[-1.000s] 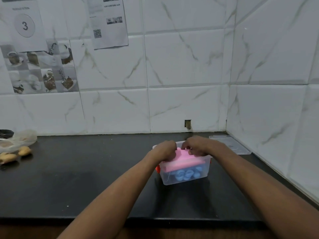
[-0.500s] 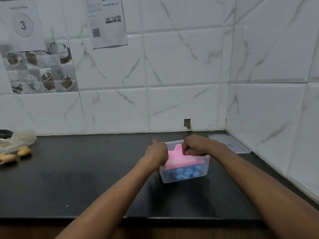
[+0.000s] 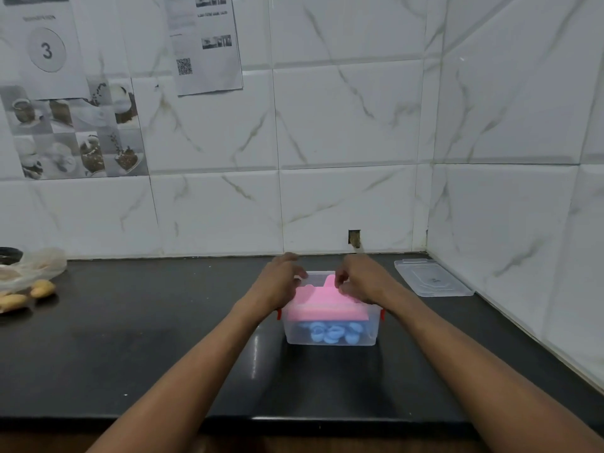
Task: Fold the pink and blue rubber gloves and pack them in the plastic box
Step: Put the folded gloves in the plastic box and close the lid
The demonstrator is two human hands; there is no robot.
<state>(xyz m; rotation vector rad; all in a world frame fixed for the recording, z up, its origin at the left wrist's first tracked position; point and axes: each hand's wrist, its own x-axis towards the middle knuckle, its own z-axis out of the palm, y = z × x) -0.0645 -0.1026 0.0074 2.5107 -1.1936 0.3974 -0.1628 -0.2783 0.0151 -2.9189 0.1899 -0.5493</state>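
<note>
While both of your hands sit over the plastic box (image 3: 291,332), it stands open-topped on the black countertop (image 3: 130,338), near the corner of the tiled walls. The blue glove (image 3: 331,333) lies bunched at the bottom of the box and shows through the clear front wall. The pink glove (image 3: 322,304) lies folded on top of it, filling the mouth of the box and rising a little above the rim, with one pink finger poking up at the back between your hands.

Your left hand (image 3: 280,284) rests at the left rear of the box against the pink glove, its fingers loosely bent and spread and gripping nothing. Your right hand (image 3: 363,278) is at the right rear, its fingers curled down with the tips on the pink glove; you cannot tell from here whether they pinch it or only press it.

The clear lid (image 3: 432,278) lies flat on the countertop to the right of the box, well apart from it and just beside the side wall. At the far left a thin plastic bag (image 3: 36,268) lies by a few pale pieces of food (image 3: 27,295).
</note>
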